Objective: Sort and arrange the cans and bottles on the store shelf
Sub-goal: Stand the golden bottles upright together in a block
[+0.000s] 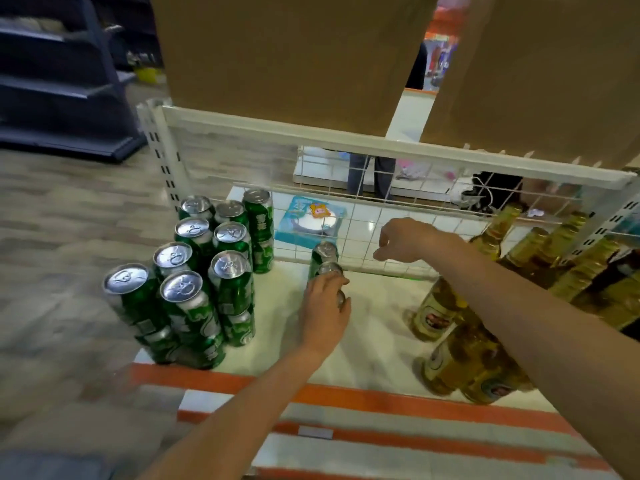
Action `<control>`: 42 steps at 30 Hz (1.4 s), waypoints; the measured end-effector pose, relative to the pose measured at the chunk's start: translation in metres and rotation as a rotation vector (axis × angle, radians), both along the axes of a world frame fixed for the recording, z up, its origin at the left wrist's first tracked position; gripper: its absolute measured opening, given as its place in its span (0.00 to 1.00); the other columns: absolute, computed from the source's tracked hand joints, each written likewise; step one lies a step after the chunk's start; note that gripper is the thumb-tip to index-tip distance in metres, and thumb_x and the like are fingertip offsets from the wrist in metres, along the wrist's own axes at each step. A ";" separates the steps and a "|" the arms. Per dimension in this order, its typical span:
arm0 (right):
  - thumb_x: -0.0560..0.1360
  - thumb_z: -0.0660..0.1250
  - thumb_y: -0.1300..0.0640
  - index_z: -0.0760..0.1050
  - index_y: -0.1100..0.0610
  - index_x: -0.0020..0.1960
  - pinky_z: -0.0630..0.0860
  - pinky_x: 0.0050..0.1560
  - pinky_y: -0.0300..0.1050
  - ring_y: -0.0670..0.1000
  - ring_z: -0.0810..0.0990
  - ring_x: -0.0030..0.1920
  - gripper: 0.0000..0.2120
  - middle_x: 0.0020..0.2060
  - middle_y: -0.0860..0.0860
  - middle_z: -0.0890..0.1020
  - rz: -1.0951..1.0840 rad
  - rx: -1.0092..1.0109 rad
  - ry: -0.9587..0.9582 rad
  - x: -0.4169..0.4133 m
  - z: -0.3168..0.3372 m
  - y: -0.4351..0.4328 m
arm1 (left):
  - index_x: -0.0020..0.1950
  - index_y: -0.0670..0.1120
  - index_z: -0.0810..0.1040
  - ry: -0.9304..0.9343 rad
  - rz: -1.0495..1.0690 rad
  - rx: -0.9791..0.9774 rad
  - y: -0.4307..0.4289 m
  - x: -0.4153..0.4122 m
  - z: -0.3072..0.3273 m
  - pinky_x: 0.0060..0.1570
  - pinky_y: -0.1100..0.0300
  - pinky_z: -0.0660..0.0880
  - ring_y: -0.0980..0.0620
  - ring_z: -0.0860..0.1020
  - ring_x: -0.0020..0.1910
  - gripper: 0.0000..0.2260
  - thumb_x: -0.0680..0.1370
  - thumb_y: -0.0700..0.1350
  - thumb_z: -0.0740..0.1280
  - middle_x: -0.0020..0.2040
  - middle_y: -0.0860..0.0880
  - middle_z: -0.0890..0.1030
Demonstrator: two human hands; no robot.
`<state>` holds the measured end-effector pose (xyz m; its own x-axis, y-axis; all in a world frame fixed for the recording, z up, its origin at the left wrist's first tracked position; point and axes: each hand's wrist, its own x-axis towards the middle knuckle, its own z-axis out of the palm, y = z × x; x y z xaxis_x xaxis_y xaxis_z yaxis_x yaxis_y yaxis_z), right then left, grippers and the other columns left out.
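The left hand (325, 308) reaches in from the front and grips a can (330, 269) near its top. This can stands in the middle of the white shelf (377, 327). A second can (325, 251) stands right behind it, close to the wire grid (398, 230) at the back. The right hand (407, 240) hangs in the air just right of these two cans. Its fingers are loosely curled and it holds nothing.

On the left side of the shelf stands a tight bunch of green cans (207, 271), stacked two high, from the front edge to the grid. On the right side stand yellow bottles (460, 344), and the right arm passes over some of them. More of them lean in further right.

Between the green cans and the bottles the shelf is bare white, and the two middle cans stand in this gap. There is room on both sides of them.

The grid closes off the back. Behind it lies a blue packet (304, 226), and a person's legs (370, 174) show further off. Brown cardboard (294, 57) hangs above the shelf. An orange strip (381, 396) runs along the front edge. A dark rack (59, 81) stands far off on the left.
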<state>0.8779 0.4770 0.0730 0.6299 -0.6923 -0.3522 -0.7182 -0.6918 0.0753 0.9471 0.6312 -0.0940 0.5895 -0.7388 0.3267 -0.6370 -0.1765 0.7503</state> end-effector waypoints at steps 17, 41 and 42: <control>0.73 0.68 0.49 0.81 0.60 0.46 0.75 0.43 0.45 0.56 0.81 0.46 0.14 0.44 0.54 0.82 -0.239 0.122 -0.253 0.008 -0.096 0.045 | 0.68 0.48 0.67 0.062 0.000 0.520 0.007 0.030 -0.002 0.54 0.50 0.75 0.44 0.74 0.58 0.27 0.72 0.50 0.72 0.60 0.44 0.74; 0.70 0.75 0.50 0.69 0.55 0.66 0.76 0.55 0.50 0.56 0.78 0.57 0.28 0.60 0.53 0.79 -0.190 0.392 -0.609 0.041 -0.158 0.025 | 0.62 0.39 0.74 -0.230 0.221 0.965 -0.045 0.125 0.045 0.48 0.53 0.78 0.43 0.80 0.55 0.14 0.77 0.40 0.65 0.57 0.41 0.79; 0.70 0.74 0.49 0.69 0.55 0.65 0.76 0.54 0.50 0.56 0.79 0.56 0.27 0.59 0.53 0.79 -0.186 0.385 -0.603 0.041 -0.158 0.024 | 0.65 0.38 0.72 -0.315 0.226 0.978 -0.044 0.119 0.048 0.50 0.52 0.78 0.42 0.79 0.57 0.16 0.78 0.40 0.65 0.60 0.40 0.77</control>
<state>0.9189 0.5014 -0.0853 0.6749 -0.7037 -0.2219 -0.6663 -0.4520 -0.5931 1.0662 0.5870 -0.0462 0.7386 -0.6467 -0.1904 -0.6553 -0.7550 0.0224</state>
